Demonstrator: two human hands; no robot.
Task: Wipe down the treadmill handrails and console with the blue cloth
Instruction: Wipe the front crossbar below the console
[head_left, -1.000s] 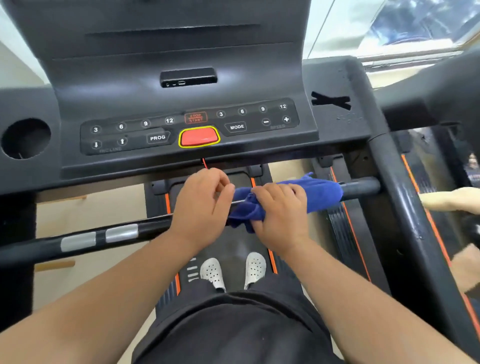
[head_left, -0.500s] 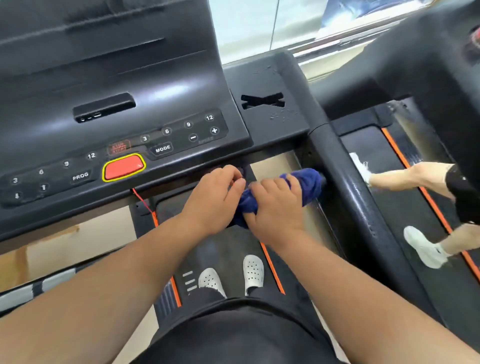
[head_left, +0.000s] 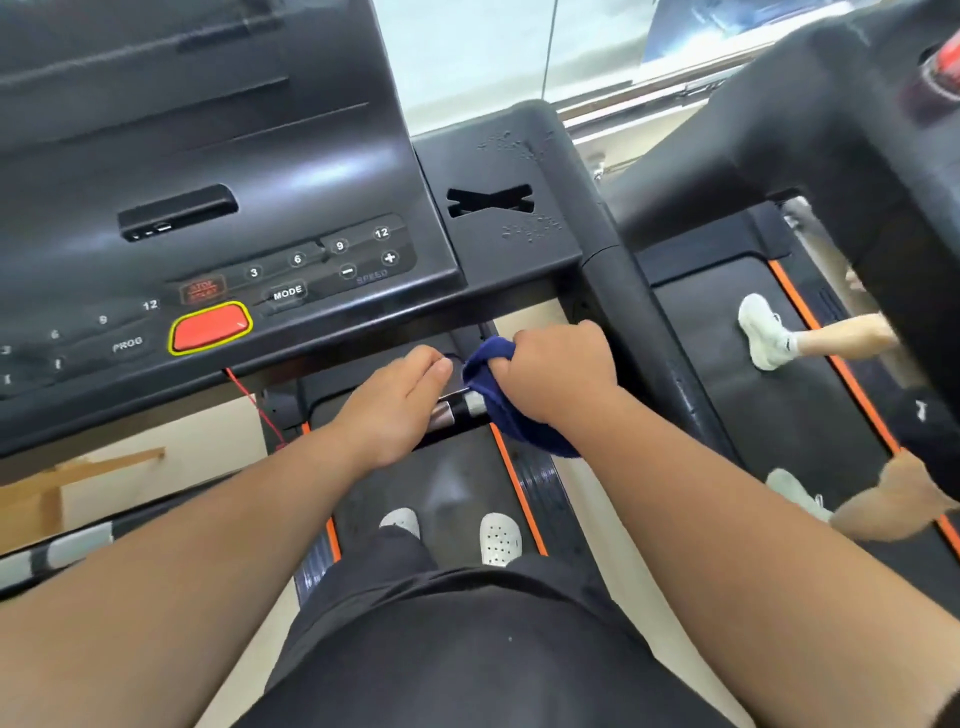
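Note:
The blue cloth (head_left: 498, 410) is bunched around the front crossbar handrail (head_left: 457, 410), close to where the bar meets the right side rail (head_left: 634, 322). My right hand (head_left: 556, 369) is shut on the blue cloth and presses it onto the bar. My left hand (head_left: 400, 405) grips the bare bar just left of the cloth, with a silver sensor patch showing between the hands. The black console (head_left: 208, 208) with its buttons and red stop key (head_left: 210, 328) slopes up above both hands.
A red safety cord (head_left: 254, 405) hangs from the console. My white shoes (head_left: 498, 538) stand on the belt below. On the treadmill to the right, another person's legs and white shoe (head_left: 763, 332) move. Water drops sit on the console's right wing (head_left: 519, 156).
Both hands have slid right along the crossbar with the cloth, which is now bunched tighter at the bar's right end. The view has swung to the right.

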